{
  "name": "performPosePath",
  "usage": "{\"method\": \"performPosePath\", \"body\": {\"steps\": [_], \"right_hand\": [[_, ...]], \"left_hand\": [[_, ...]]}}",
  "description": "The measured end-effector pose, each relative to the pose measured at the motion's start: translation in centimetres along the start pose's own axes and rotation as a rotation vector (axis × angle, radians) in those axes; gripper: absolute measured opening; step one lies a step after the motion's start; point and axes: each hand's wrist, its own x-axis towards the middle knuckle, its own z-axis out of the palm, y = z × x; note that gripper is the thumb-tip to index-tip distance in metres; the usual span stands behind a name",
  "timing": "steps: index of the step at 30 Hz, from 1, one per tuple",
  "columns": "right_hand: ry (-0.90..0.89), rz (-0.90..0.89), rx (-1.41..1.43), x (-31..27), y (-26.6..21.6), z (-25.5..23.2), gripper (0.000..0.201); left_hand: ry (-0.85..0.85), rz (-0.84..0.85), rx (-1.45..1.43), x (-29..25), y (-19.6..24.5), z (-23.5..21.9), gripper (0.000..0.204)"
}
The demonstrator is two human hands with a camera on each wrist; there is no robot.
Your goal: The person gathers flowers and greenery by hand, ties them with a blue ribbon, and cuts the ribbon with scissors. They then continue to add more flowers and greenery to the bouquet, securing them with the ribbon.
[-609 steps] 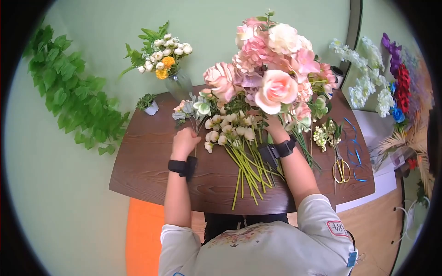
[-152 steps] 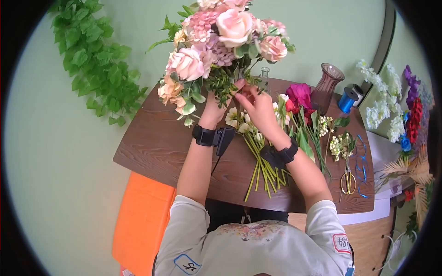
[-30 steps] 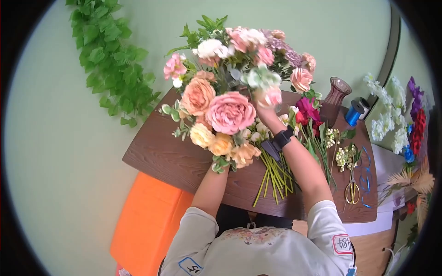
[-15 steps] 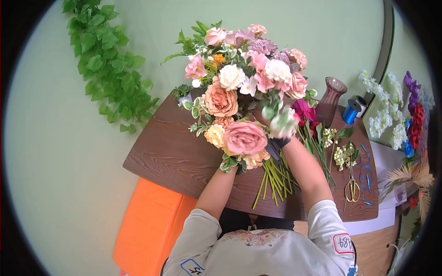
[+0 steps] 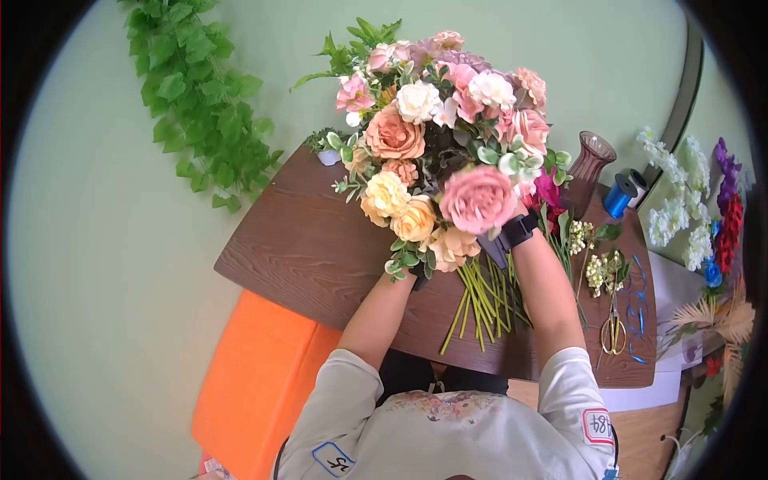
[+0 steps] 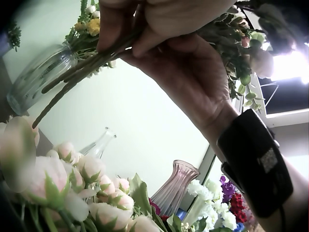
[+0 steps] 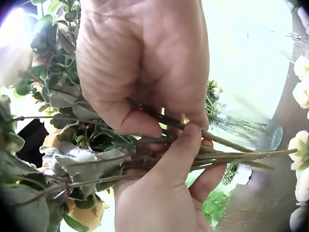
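Note:
A large bouquet (image 5: pixel 416 160) of artificial roses and other blooms in pink, peach, yellow, white and mauve stands raised over the table. Its flower heads hide most of both hands in the head view. In the right wrist view my left hand (image 7: pixel 164 188) grips the bundle of brown-green stems (image 7: pixel 231 155), thumb laid across them. My right hand (image 7: pixel 145 63) pinches stems just above that grip, between thumb and fingers. The left wrist view shows the same stems from below, their cut ends pointing down to the left.
On the dark wooden table (image 5: pixel 280 256) lie long-stemmed pale flowers (image 5: pixel 480 308), white berry sprigs (image 5: pixel 604 272), gold-handled scissors (image 5: pixel 614 334) and blue ribbon (image 5: pixel 638 312). A purple glass vase (image 5: pixel 590 164), a blue ribbon spool (image 5: pixel 619 196) and a potted succulent (image 5: pixel 326 148) stand farther back.
Over the last second the bouquet has moved right and turned in my hands. A pink rose stem has come from the right hand's side to the bouquet's front right, my hands now together below.

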Motion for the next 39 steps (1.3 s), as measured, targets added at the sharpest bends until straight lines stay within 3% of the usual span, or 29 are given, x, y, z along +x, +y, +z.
{"method": "performPosePath", "body": {"steps": [3, 8, 12, 16, 18, 20, 21, 22, 23, 24, 25, 26, 28, 29, 32, 33, 34, 36, 37, 38, 39], "right_hand": [[0.025, -0.023, -0.182, 1.0, 0.1, 1.4, 0.031], [0.057, -0.067, -0.485, -2.2, -1.1, 3.1, 0.030], [0.084, -0.099, -0.726, -0.7, -2.6, 4.3, 0.030], [0.118, -0.134, -0.969, -0.9, -5.1, 4.6, 0.030], [0.147, -0.153, -1.098, -1.9, -6.9, 4.5, 0.030], [0.187, -0.175, -1.230, 0.4, -8.1, 5.2, 0.030], [0.210, -0.186, -1.295, -0.1, -8.6, 5.1, 0.030], [0.152, -0.488, -0.999, 0.5, -8.0, 5.1, 0.028], [0.165, -0.495, -1.005, -0.1, -8.3, 4.6, 0.028], [0.156, -0.400, -0.729, -0.7, -8.7, 4.2, 0.029], [0.142, -0.304, -0.452, -1.3, -9.0, 3.9, 0.032], [0.122, -0.207, -0.175, -1.7, -9.3, 3.8, 0.037], [0.105, -0.217, -0.178, -2.5, -9.1, 4.7, 0.038], [0.084, -0.219, -0.179, -2.8, -9.6, 4.7, 0.038], [0.020, -0.217, -0.179, -3.0, -9.0, 6.1, 0.041], [-0.003, -0.213, -0.178, -2.5, -9.0, 6.5, 0.042], [-0.026, -0.209, -0.176, -2.8, -8.8, 7.0, 0.043], [-0.069, -0.202, -0.172, -3.1, -8.7, 7.6, 0.045], [-0.091, -0.198, -0.169, -3.3, -8.5, 7.9, 0.045], [-0.112, -0.193, -0.166, -3.4, -8.4, 8.2, 0.046], [-0.136, -0.188, -0.161, -3.4, -8.2, 8.4, 0.047]], "left_hand": [[-0.015, -0.009, -0.053, 0.1, -0.1, 0.8, 0.020], [-0.042, -0.012, -0.142, 0.1, 0.0, 0.6, 0.018], [-0.061, -0.015, -0.211, -0.1, 0.2, 0.5, 0.018], [-0.089, -0.022, -0.281, 2.9, 1.4, -1.2, 0.017], [-0.112, -0.034, -0.322, 2.4, 2.4, -4.4, 0.016], [-0.146, -0.049, -0.365, 3.7, 2.8, -4.7, 0.016], [-0.189, 0.215, 0.124, 4.0, 5.0, -4.7, 0.011], [-0.061, 0.268, 0.152, 3.2, 6.4, -3.5, 0.012], [-0.080, 0.244, 0.220, 3.5, 6.3, -3.6, 0.012], [-0.097, 0.222, 0.288, 4.2, 6.1, -4.3, 0.012], [-0.174, 0.331, 0.311, 5.6, 4.5, -5.5, 0.011], [-0.182, 0.332, 0.308, 5.6, 3.2, -6.2, 0.011], [-0.087, -0.140, -0.285, 4.8, 1.9, -7.2, 0.011], [-0.067, 0.260, 0.471, 3.9, 4.6, -4.7, 0.013], [-0.106, 0.247, 0.487, 4.3, 3.4, -5.3, 0.014], [-0.054, -0.207, -0.185, 3.7, 3.0, -6.4, 0.014], [-0.049, -0.205, -0.185, 3.6, 2.7, -7.2, 0.014], [-0.220, -0.229, -0.263, 3.1, 3.9, -7.3, 0.014], [-0.095, 0.218, 0.485, 3.5, 4.2, -5.5, 0.014], [-0.090, 0.217, 0.489, 3.7, 5.7, -4.8, 0.014], [-0.040, -0.066, 0.252, 3.8, 6.9, -4.4, 0.013]]}}
